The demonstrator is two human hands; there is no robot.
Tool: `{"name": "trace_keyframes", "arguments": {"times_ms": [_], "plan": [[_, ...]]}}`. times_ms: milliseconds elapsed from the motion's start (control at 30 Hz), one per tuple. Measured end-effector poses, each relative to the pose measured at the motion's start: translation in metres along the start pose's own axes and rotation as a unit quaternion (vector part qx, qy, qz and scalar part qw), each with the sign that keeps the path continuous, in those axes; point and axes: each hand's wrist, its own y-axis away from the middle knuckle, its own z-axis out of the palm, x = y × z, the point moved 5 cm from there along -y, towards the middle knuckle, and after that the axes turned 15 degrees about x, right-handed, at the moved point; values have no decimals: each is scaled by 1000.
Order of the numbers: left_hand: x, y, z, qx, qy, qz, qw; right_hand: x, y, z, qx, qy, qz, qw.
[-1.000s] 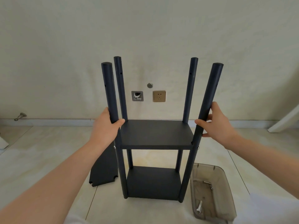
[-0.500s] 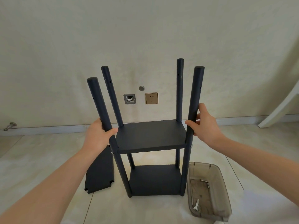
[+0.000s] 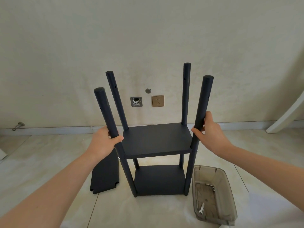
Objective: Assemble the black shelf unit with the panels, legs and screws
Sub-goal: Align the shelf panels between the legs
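The black shelf unit stands upright on the tiled floor, with a middle panel (image 3: 157, 139) and a bottom panel (image 3: 158, 179) fixed between its legs. My left hand (image 3: 102, 142) grips the near left leg (image 3: 107, 116) just above the middle panel. My right hand (image 3: 209, 131) holds the near right leg (image 3: 201, 109) at the same height. The two far legs (image 3: 186, 94) rise behind. A loose black panel (image 3: 105, 171) with notched corners lies on the floor left of the unit.
A smoky plastic bin (image 3: 213, 175) with screws and a small wrench sits on the floor to the right of the unit. The wall behind carries a socket (image 3: 158, 101) and an open box (image 3: 136, 101). A white slanted leg (image 3: 287, 115) stands far right.
The unit's legs have tilted leftward from their earlier spread and the frame has shifted slightly in view. Both hands keep their grips on the near legs.
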Motion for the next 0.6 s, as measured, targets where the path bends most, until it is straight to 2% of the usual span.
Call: {"name": "trace_keyframes", "arguments": {"times_ms": [200,400,500,600], "plan": [[-8,1,-8,-43,-26,26,998,1,16,-3,-26,-3,-5,1000],[-7,5,-11,-75,-28,50,996,2,17,-8,-19,30,15,999],[-6,7,-12,-85,-53,67,993,6,19,-6,-30,89,29,995],[-3,11,-17,-99,-64,78,990,9,27,-3,-77,184,26,979]]}}
